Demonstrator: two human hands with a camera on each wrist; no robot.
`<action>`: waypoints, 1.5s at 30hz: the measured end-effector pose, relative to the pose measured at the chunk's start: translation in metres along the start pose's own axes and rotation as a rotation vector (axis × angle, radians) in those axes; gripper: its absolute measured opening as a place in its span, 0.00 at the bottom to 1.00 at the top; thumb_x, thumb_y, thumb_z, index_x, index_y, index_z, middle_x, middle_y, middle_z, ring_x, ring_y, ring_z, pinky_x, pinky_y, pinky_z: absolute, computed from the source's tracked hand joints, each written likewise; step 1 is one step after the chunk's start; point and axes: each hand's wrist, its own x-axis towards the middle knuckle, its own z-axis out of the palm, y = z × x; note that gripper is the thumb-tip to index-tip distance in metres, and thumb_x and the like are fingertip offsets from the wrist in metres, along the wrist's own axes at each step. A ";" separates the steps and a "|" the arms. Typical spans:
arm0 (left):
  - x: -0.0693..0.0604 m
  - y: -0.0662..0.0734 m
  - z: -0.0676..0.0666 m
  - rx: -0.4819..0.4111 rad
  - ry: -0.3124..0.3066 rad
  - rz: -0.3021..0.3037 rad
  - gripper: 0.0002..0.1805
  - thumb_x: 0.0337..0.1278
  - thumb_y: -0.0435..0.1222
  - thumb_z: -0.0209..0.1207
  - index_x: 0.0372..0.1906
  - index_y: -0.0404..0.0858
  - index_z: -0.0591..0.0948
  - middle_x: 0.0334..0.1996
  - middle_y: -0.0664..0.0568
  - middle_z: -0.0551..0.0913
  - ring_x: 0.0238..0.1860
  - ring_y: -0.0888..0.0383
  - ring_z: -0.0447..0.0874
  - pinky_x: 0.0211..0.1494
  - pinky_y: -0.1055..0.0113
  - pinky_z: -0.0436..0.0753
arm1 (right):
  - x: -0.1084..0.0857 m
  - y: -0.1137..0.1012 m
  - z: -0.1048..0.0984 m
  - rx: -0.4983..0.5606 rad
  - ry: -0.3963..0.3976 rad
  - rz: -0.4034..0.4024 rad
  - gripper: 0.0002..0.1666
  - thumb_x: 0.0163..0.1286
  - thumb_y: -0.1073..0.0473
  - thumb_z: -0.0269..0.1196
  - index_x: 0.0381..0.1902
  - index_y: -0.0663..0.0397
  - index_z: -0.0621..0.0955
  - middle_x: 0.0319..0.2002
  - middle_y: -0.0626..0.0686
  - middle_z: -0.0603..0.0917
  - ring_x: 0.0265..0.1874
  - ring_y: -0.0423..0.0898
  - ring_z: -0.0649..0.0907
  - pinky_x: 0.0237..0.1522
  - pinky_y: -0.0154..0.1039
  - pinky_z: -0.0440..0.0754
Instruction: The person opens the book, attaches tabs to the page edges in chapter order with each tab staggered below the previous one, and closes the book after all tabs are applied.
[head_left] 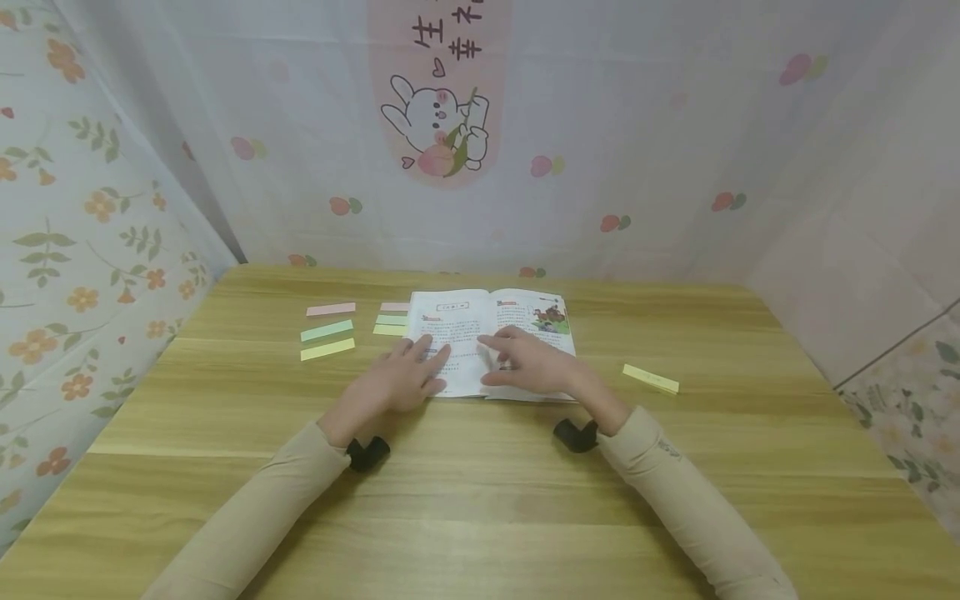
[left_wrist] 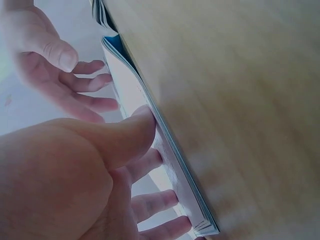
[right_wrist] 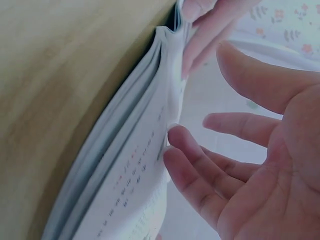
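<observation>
An open book (head_left: pixel 467 379) lies on the wooden table, with printed text on both pages and a coloured picture on the right page. Spread over the left page, my left hand (head_left: pixel 397 375) rests with its fingers on the paper. Its thumb (left_wrist: pixel 137 130) lies along the book's near edge in the left wrist view. My right hand (head_left: pixel 528 362) is over the right page near the fold, fingers loosely bent and holding nothing. In the right wrist view, two fingertips of that hand (right_wrist: pixel 265 165) touch or nearly touch the page (right_wrist: pixel 135 180).
Left of the book lie a pink strip (head_left: pixel 331 309), a green strip (head_left: pixel 327 331) and a yellow strip (head_left: pixel 327 350). More strips (head_left: pixel 392 320) in the same colours lie at the book's left edge. A yellow strip (head_left: pixel 651 379) is at the right. Patterned curtains (head_left: pixel 637 125) surround the table.
</observation>
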 end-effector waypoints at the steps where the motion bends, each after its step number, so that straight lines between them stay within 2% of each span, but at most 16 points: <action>1: 0.000 0.000 0.000 -0.002 0.000 -0.001 0.33 0.80 0.48 0.43 0.81 0.42 0.52 0.79 0.34 0.46 0.76 0.30 0.44 0.73 0.34 0.55 | -0.001 0.001 0.000 0.004 0.005 -0.005 0.42 0.72 0.49 0.66 0.75 0.62 0.66 0.64 0.65 0.72 0.53 0.52 0.82 0.54 0.45 0.81; 9: 0.001 0.000 0.002 -0.007 0.002 0.003 0.33 0.80 0.47 0.44 0.81 0.42 0.53 0.79 0.34 0.47 0.76 0.29 0.45 0.73 0.34 0.55 | -0.009 0.007 -0.010 0.028 0.052 -0.024 0.40 0.72 0.50 0.66 0.74 0.62 0.67 0.62 0.64 0.75 0.48 0.51 0.82 0.50 0.45 0.82; 18: 0.000 -0.001 0.002 -0.005 0.004 0.009 0.33 0.81 0.47 0.43 0.82 0.42 0.52 0.79 0.34 0.45 0.76 0.29 0.44 0.73 0.35 0.54 | -0.019 0.012 -0.021 0.064 0.085 0.009 0.40 0.71 0.51 0.67 0.74 0.61 0.67 0.60 0.64 0.75 0.49 0.53 0.82 0.50 0.47 0.83; 21: 0.000 -0.001 0.002 -0.003 0.001 0.011 0.33 0.81 0.47 0.43 0.82 0.42 0.51 0.79 0.34 0.45 0.77 0.30 0.44 0.73 0.35 0.55 | -0.021 0.012 -0.023 0.067 0.106 -0.006 0.38 0.71 0.52 0.67 0.73 0.62 0.69 0.59 0.64 0.75 0.49 0.54 0.82 0.51 0.48 0.83; 25: 0.000 -0.001 0.001 -0.007 0.003 0.017 0.33 0.81 0.46 0.43 0.81 0.41 0.52 0.79 0.33 0.45 0.76 0.29 0.44 0.73 0.35 0.55 | -0.025 0.013 -0.025 0.047 0.137 -0.022 0.37 0.70 0.51 0.68 0.71 0.62 0.71 0.62 0.63 0.75 0.52 0.56 0.81 0.52 0.52 0.81; 30: 0.000 -0.001 0.001 -0.003 0.011 0.023 0.33 0.81 0.46 0.43 0.81 0.40 0.53 0.79 0.32 0.46 0.76 0.29 0.45 0.73 0.35 0.55 | -0.032 0.016 -0.029 0.038 0.162 -0.001 0.38 0.67 0.50 0.70 0.69 0.60 0.73 0.66 0.64 0.73 0.55 0.59 0.80 0.54 0.57 0.80; 45: 0.000 0.000 0.001 -0.003 0.015 0.017 0.32 0.81 0.45 0.43 0.81 0.40 0.53 0.79 0.33 0.47 0.76 0.30 0.45 0.73 0.35 0.55 | -0.056 0.044 -0.038 0.055 0.231 0.024 0.36 0.66 0.54 0.71 0.69 0.59 0.74 0.66 0.63 0.74 0.54 0.62 0.78 0.53 0.62 0.78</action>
